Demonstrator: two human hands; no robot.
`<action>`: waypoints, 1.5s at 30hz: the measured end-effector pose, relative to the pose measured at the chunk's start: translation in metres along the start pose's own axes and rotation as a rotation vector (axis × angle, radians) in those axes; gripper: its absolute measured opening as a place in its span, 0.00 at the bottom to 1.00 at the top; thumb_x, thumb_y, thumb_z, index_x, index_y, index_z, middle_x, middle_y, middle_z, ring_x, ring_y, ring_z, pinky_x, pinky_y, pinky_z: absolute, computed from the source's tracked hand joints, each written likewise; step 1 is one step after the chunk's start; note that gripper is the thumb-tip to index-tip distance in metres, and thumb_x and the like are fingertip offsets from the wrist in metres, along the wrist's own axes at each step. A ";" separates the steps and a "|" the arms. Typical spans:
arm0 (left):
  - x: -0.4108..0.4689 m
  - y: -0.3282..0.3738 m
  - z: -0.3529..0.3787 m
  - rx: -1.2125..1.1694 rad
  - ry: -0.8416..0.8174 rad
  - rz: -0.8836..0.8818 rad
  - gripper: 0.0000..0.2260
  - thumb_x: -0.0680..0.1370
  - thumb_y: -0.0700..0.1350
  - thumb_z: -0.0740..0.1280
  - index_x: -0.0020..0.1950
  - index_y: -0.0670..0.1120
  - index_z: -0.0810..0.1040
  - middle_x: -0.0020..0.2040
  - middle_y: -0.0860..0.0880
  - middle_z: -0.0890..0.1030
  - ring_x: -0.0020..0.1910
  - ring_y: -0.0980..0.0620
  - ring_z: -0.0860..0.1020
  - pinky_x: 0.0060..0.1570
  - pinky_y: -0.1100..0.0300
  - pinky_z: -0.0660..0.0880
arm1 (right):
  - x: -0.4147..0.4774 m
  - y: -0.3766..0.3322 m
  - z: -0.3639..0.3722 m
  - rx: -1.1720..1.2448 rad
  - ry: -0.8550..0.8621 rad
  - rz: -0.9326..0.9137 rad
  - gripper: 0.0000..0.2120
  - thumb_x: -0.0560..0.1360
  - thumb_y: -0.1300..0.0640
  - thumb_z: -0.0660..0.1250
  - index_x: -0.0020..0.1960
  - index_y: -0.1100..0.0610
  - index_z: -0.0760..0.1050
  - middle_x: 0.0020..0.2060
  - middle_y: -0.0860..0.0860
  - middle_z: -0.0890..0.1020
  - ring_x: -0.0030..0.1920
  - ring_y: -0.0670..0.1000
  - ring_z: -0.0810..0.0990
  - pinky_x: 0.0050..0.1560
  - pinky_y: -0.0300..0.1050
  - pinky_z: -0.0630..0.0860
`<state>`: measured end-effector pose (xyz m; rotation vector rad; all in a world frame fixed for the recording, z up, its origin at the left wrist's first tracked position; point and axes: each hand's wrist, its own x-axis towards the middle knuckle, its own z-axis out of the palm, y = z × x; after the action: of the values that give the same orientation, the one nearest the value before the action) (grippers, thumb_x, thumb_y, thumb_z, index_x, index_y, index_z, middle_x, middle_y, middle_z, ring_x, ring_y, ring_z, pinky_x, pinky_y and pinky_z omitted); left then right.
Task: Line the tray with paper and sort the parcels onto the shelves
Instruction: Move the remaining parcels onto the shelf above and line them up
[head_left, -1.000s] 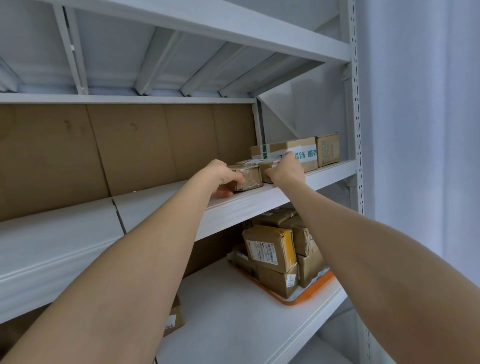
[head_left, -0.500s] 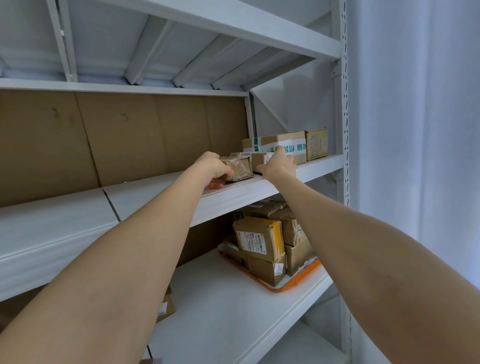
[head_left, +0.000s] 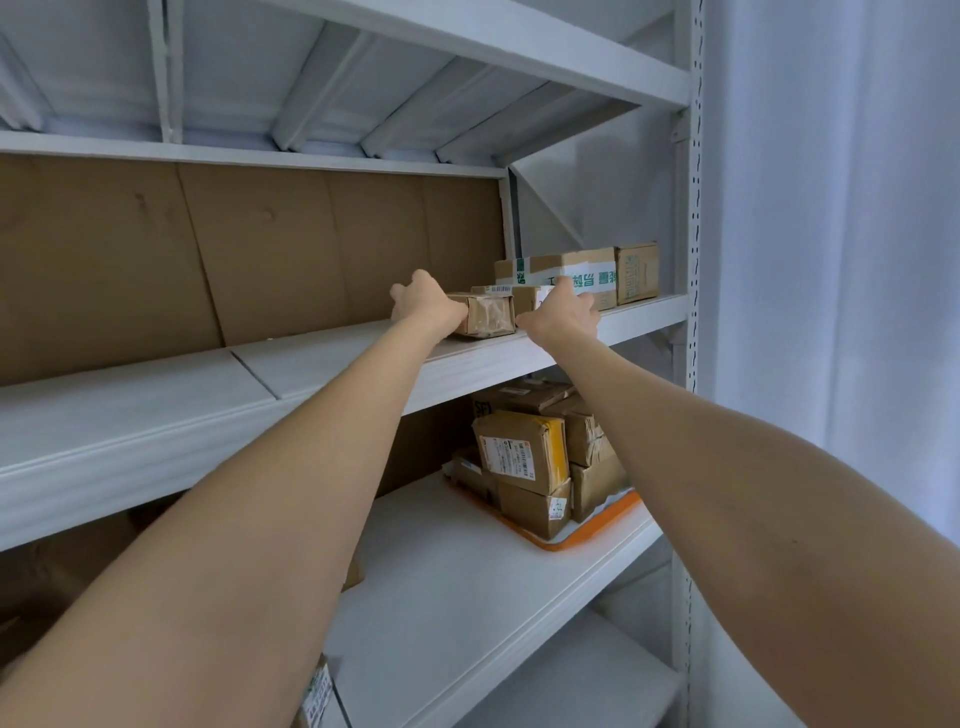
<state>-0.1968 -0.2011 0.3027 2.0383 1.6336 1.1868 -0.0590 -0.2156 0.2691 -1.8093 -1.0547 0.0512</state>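
Note:
Both my arms reach up to the upper white shelf (head_left: 363, 364). My left hand (head_left: 426, 306) grips the left end of a small taped brown parcel (head_left: 488, 319) that rests on the shelf. Right beside it, my right hand (head_left: 563, 317) holds a second small parcel with a white label (head_left: 525, 300), and its fingers hide most of it. On the lower shelf stands an orange tray (head_left: 587, 538) lined with paper and stacked with several brown parcels (head_left: 524, 457).
Behind my right hand stand a long box with green-and-white tape (head_left: 571, 273) and a small carton (head_left: 636, 273). Brown cardboard (head_left: 260, 260) backs the shelf. A perforated steel upright (head_left: 691, 312) and a white curtain (head_left: 831, 312) close the right side. More parcels (head_left: 322, 696) lie lower left.
The small taped parcel in my left hand has gone from the shelf's front edge further in and now rests flat. My right hand stays on its parcel.

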 end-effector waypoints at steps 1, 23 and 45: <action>-0.004 -0.001 0.000 -0.036 0.068 0.036 0.27 0.76 0.42 0.68 0.73 0.45 0.62 0.69 0.43 0.65 0.56 0.46 0.74 0.47 0.60 0.72 | -0.003 0.000 0.000 -0.001 0.007 0.001 0.29 0.76 0.55 0.69 0.72 0.54 0.59 0.67 0.59 0.66 0.65 0.59 0.66 0.61 0.53 0.72; -0.140 -0.121 0.040 0.083 0.005 0.223 0.13 0.78 0.43 0.63 0.62 0.48 0.70 0.61 0.47 0.71 0.51 0.50 0.76 0.47 0.55 0.76 | -0.127 0.042 0.030 0.005 0.036 -0.110 0.18 0.75 0.62 0.66 0.63 0.54 0.67 0.64 0.57 0.68 0.63 0.57 0.67 0.57 0.47 0.70; -0.126 -0.299 -0.046 0.381 -0.148 -0.232 0.17 0.77 0.42 0.67 0.66 0.48 0.73 0.65 0.46 0.74 0.61 0.46 0.74 0.54 0.55 0.73 | -0.215 0.033 0.190 -0.050 -0.229 -0.101 0.24 0.75 0.58 0.68 0.69 0.53 0.64 0.66 0.57 0.66 0.65 0.57 0.66 0.59 0.47 0.72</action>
<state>-0.4378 -0.2294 0.0827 2.0115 2.0745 0.6693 -0.2601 -0.2260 0.0625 -1.8229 -1.3185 0.1756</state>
